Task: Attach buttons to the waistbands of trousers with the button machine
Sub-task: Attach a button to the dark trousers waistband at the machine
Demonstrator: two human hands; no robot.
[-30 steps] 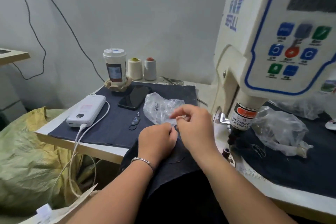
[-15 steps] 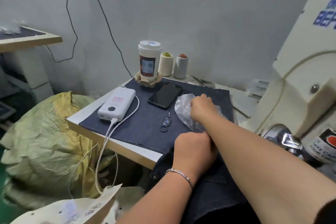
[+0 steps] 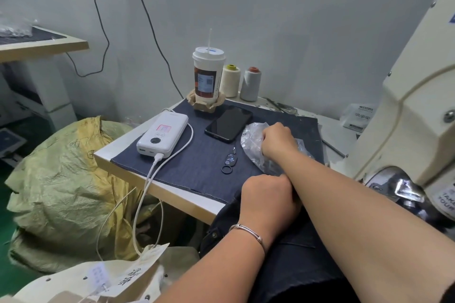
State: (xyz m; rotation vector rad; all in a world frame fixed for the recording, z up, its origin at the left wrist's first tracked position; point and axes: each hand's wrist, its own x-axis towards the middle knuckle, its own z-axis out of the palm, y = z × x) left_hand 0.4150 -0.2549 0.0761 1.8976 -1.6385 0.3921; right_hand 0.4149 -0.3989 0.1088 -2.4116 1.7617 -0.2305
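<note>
1. Right hand (image 3: 277, 140) is reaching across the left arm into the clear plastic bag (image 3: 253, 145), fingers curled down into it. Presumably fishing for a button; no button is visible, so I cannot tell if it has one pinched yet.
2. Left hand (image 3: 267, 198) is clenched on the dark trousers (image 3: 295, 261) at the table edge (image 3: 157, 190), just below the right forearm. Looks like it is holding the waistband spot; the fingers are hidden under the forearm.
3. The trousers hang off the table toward the person and sit under the left grip, not under the machine.
4. The button machine (image 3: 406, 130) is off to the right of both hands, nothing loaded under its head as far as shown.
5. Progress, my read: fetching a button for this pair. Left to do: seat the button, slide the waistband under the head, fire.
6. Just left of the bag hand: keyring (image 3: 230, 162), phone (image 3: 229, 123). Keep clear.
</note>
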